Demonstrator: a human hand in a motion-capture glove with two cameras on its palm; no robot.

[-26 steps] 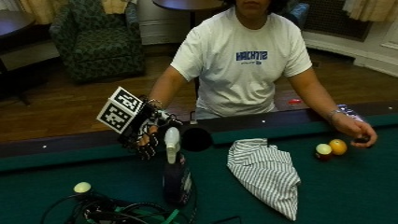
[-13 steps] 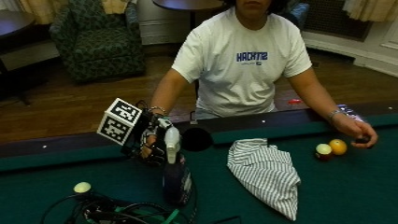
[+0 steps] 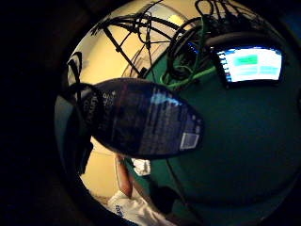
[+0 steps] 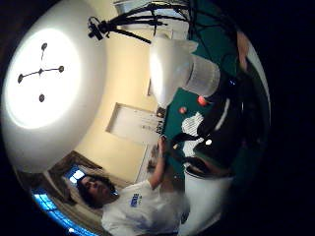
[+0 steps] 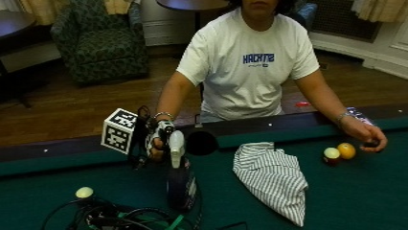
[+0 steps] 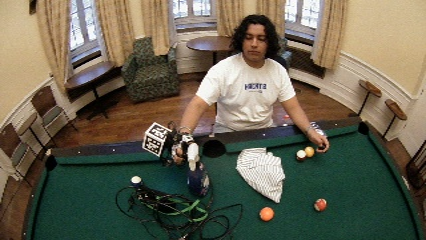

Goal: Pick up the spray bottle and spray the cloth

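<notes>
A dark blue spray bottle (image 5: 180, 184) with a white trigger head (image 5: 176, 146) stands upright on the green felt (image 5: 357, 196), near the side pocket. My gloved right hand (image 5: 156, 140) is at the head, its fingers curled about the neck. The bottle's dark labelled body (image 3: 141, 125) fills the little finger side palm view. Close in the thumb side palm view is the white head (image 4: 172, 64). A white striped cloth (image 5: 274, 177) lies crumpled on the felt to the bottle's right, apart from it. In the wide outside view, bottle (image 6: 198, 180), hand (image 6: 178, 150) and cloth (image 6: 261, 170) stand the same.
A tangle of cables (image 5: 121, 218) and a white ball (image 5: 84, 192) lie in front of the bottle. The side pocket (image 5: 202, 143) opens just behind it. Two balls (image 5: 339, 152) lie by the person's bare left hand (image 5: 367, 139). Two more balls (image 6: 266, 213) rest nearer the front.
My right hand has sunk a little and come in against the bottle's white head. The bottle and the cloth have not moved.
</notes>
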